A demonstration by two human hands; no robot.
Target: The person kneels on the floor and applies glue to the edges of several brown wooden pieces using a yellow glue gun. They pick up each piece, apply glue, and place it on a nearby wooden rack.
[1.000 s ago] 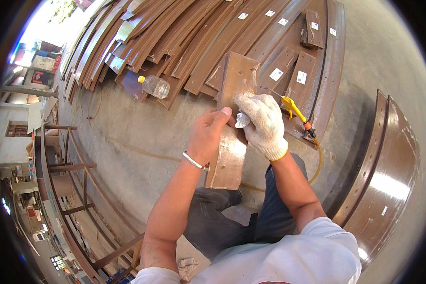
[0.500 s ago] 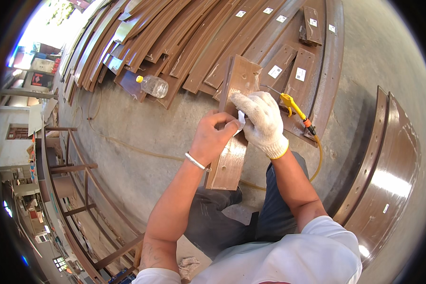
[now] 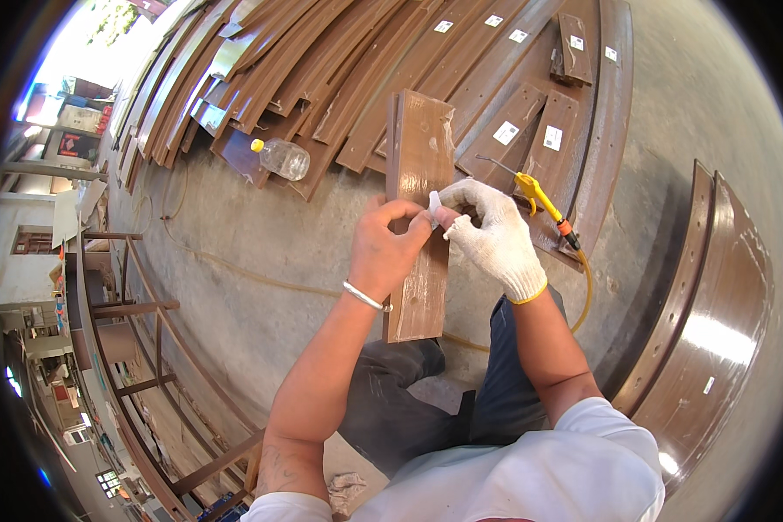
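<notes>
In front of me a short brown board [image 3: 421, 139] stands nearly lengthwise, with a second brown piece against its left side and a ragged film edge at its upper right. My left hand [image 3: 384, 248], bare with a silver bracelet at the wrist, is closed in a pinch on a small white strip [image 3: 434, 202]. Its other fingers lie at the board's left edge, partly hidden. My right hand [image 3: 494, 237], in a cream knit glove with the thumb tip showing bare, pinches that strip from the other side, over the board's face. Whether the strip is paper or film I cannot make out.
Many long brown boards [image 3: 357, 130] lie across the floor ahead, some with white labels. A clear bottle [image 3: 284, 159] with a yellow cap lies by them. A yellow air blow gun [image 3: 537, 195] trails its hose at right. Brown panels [image 3: 700, 348] lie far right; a metal frame [image 3: 148, 383] stands left.
The board has swung more upright and its top has moved left. My right hand has shifted right and lower, uncovering the board's upper face. The white strip now shows between both hands' fingertips.
</notes>
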